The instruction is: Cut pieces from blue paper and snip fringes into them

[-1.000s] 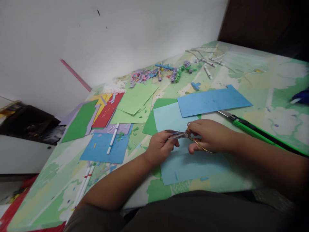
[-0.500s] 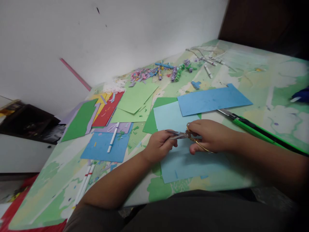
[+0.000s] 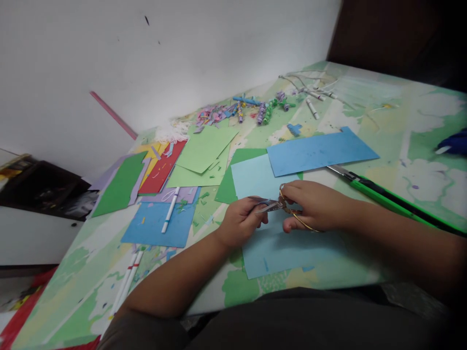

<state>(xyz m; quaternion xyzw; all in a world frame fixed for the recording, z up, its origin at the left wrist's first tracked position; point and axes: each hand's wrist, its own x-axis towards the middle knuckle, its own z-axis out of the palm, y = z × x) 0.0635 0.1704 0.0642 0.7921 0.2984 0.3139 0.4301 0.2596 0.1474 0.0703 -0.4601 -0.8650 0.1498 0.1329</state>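
Note:
My right hand (image 3: 310, 204) has its thumb and fingers in the gold handles of a pair of scissors (image 3: 280, 205), whose blades point left. The blades stand slightly apart at my left hand (image 3: 241, 219). That hand is pinched closed on a small piece of blue paper (image 3: 270, 201), mostly hidden by the fingers and blades. Beneath both hands lie light blue sheets (image 3: 288, 257), partly covering a green sheet (image 3: 226, 187). A darker blue sheet (image 3: 321, 150) overlaps them at the back.
A green utility knife (image 3: 386, 197) lies right of my right hand, blade exposed. To the left are light green sheets (image 3: 206, 150), a red sheet (image 3: 164, 167), a blue sheet (image 3: 155, 226) and white markers (image 3: 170, 209). Curled paper rolls (image 3: 261, 113) and scraps (image 3: 213, 115) lie near the wall.
The scissors have shifted very slightly at my left fingers, their blades now a little further apart. Both hands stay in nearly the same place; the sheets have not moved.

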